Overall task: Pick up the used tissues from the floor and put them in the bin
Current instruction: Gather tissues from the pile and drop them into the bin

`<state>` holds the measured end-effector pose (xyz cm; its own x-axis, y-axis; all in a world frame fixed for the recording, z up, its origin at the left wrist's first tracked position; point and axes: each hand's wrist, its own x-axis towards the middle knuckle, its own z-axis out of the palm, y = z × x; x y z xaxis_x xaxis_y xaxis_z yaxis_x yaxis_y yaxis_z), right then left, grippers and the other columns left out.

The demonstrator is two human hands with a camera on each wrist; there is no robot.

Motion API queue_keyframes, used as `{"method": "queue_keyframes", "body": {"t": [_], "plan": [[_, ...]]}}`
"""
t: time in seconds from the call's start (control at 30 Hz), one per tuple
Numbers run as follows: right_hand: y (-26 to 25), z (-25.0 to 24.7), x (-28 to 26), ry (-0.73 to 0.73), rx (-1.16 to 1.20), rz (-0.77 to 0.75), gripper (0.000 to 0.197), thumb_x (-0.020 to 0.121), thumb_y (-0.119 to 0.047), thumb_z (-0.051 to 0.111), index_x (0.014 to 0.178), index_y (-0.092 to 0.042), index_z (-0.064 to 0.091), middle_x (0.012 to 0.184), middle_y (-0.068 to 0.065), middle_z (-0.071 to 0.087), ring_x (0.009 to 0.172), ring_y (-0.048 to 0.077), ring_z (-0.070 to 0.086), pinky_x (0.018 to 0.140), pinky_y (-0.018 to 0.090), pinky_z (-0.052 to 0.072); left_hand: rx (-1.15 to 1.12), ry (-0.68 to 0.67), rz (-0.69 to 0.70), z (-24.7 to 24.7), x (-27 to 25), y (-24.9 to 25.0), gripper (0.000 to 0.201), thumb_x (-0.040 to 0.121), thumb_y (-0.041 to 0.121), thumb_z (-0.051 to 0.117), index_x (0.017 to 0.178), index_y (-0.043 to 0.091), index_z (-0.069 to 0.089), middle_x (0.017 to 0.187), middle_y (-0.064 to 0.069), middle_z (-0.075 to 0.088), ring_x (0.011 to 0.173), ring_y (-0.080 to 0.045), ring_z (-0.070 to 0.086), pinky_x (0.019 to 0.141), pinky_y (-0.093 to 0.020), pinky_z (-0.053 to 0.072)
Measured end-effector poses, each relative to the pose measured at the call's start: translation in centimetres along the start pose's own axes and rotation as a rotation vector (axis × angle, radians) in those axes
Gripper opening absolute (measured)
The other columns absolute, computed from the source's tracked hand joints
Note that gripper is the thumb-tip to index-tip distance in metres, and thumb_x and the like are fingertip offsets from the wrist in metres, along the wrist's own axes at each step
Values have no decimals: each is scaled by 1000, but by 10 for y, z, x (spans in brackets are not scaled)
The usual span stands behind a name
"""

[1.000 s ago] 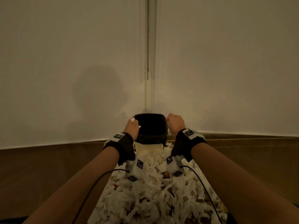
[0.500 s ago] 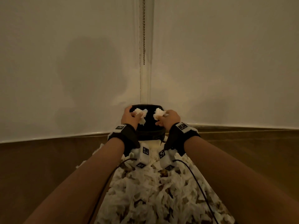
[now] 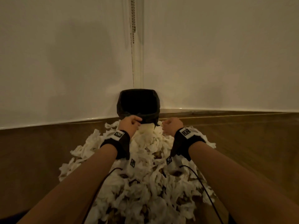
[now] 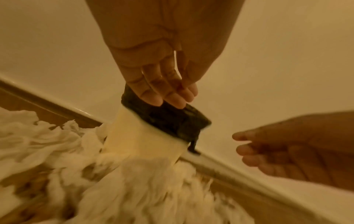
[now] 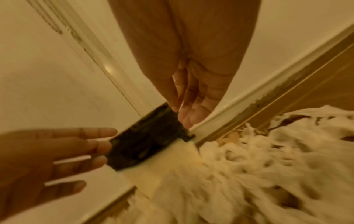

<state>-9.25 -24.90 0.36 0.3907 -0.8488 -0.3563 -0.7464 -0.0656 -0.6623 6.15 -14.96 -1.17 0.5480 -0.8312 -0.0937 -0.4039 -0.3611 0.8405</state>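
Low at centre frame, the left hand (image 3: 129, 124) hangs empty, fingers relaxed, by the front rim of the bin (image 3: 138, 103). Further right, the right hand (image 3: 171, 126) is likewise loose and empty. Tissues (image 3: 142, 183) heap the floor (image 3: 40, 151) below.

Head view looks down from above; both wrist views face the bin (image 3: 138, 104) closely.

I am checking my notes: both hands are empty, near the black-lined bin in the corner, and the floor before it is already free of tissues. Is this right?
Not quite. The head view shows a large heap of tissues before the bin. The left hand and right hand are empty.
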Motion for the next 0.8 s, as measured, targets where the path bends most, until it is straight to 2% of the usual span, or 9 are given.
{"method": "queue_keyframes", "body": {"t": [0.07, 0.13, 0.23, 0.37, 0.43, 0.5, 0.63, 0.73, 0.8], "plan": [[25, 10, -13, -7, -268, 2, 32, 96, -19, 48, 120, -3, 61, 127, 16, 57, 113, 29, 56, 102, 35, 42, 222, -149, 3, 13, -20, -12, 23, 93, 11, 45, 103, 17, 64, 92, -4, 64, 88, -22, 61, 73, -28, 48], [45, 19, -27, -26, -385, -18, 31, 96, -19, 45, 119, -4, 61, 126, 14, 58, 113, 28, 56, 93, 32, 46, 451, -276, 24, 26, -39, -25, 22, 94, 17, 46, 106, 20, 64, 100, -4, 64, 94, -22, 59, 74, -26, 45], [70, 33, -40, -133, -587, -49, 32, 98, -20, 40, 117, -8, 63, 126, 12, 58, 117, 28, 53, 101, 37, 43, 687, -450, 72, 45, -66, -45, 25, 96, 18, 42, 112, 23, 61, 117, -4, 60, 106, -21, 56, 87, -28, 45], [96, 54, -45, -313, -741, -30, 31, 96, -27, 47, 125, -24, 59, 150, 12, 22, 138, 37, 18, 114, 46, 24, 972, -551, 134, 65, -93, -76, 29, 96, 14, 45, 114, 27, 63, 146, -6, 35, 133, -25, 33, 108, -36, 32], [109, 65, -40, -363, -718, -10, 33, 93, -26, 52, 126, -26, 58, 157, 7, 3, 142, 40, 3, 114, 52, 22, 980, -552, 109, 68, -98, -86, 29, 95, 16, 46, 112, 32, 63, 156, -3, 15, 142, -27, 12, 114, -41, 18], [123, 78, -32, -394, -667, 26, 42, 93, -25, 51, 135, -27, 49, 158, 2, -10, 143, 42, -5, 113, 56, 20, 955, -572, 59, 69, -99, -92, 32, 95, 16, 45, 115, 36, 61, 157, 0, 4, 144, -28, 1, 114, -46, 13], [144, 103, -27, -369, -732, -28, 47, 92, -27, 52, 138, -29, 43, 157, 10, 2, 141, 43, 10, 112, 58, 19, 1020, -651, 43, 73, -94, -102, 38, 96, 18, 43, 128, 37, 51, 158, 2, -3, 143, -32, 1, 114, -50, 16], [150, 110, -24, -373, -666, 36, 54, 95, -29, 45, 146, -18, 29, 156, 13, 9, 135, 44, 27, 108, 51, 31, 1058, -705, 56, 75, -90, -110, 43, 98, 25, 39, 141, 32, 36, 158, 1, 1, 143, -30, 9, 114, -47, 18], [149, 110, -23, -377, -625, 24, 50, 99, -26, 37, 146, -10, 27, 151, 16, 24, 131, 38, 37, 105, 44, 36, 1094, -698, 98, 77, -89, -113, 50, 97, 20, 41, 145, 24, 28, 156, -2, 10, 140, -28, 21, 111, -45, 27]]}}
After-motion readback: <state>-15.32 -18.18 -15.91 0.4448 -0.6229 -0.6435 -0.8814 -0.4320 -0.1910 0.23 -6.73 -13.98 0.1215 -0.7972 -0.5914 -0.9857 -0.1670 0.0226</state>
